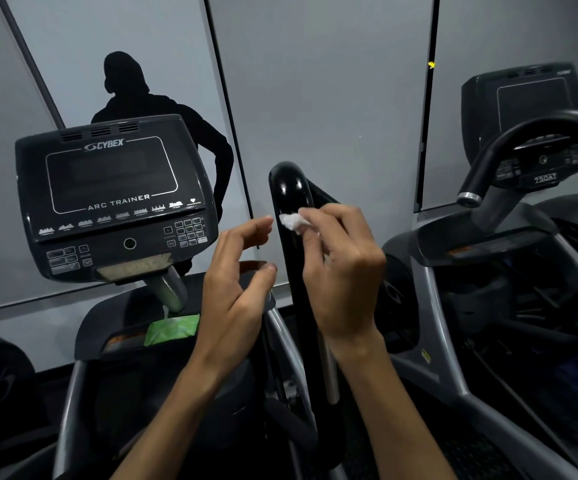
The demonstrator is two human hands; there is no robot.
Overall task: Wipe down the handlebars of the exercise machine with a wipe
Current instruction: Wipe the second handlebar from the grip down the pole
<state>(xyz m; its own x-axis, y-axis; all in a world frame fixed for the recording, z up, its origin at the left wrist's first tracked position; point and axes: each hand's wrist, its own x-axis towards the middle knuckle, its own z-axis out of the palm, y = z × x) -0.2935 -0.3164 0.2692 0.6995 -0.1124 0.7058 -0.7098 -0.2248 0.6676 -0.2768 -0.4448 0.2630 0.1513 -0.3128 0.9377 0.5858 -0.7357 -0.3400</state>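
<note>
A glossy black upright handlebar (289, 195) of the Cybex machine rises in the middle of the head view. My right hand (341, 271) pinches a small crumpled white wipe (291, 221) and presses it against the bar's front, a little below its rounded top. My left hand (235, 282) hovers just left of the bar with fingers curled and apart, holding nothing and not touching the bar. The lower bar runs down between my forearms, partly hidden by my right hand.
The machine's console (114, 199) stands at the left. A green wipe packet (173, 329) lies in the tray below it. A second machine with a curved black handlebar (509, 143) stands close on the right. Mirrored wall panels (332, 98) lie ahead.
</note>
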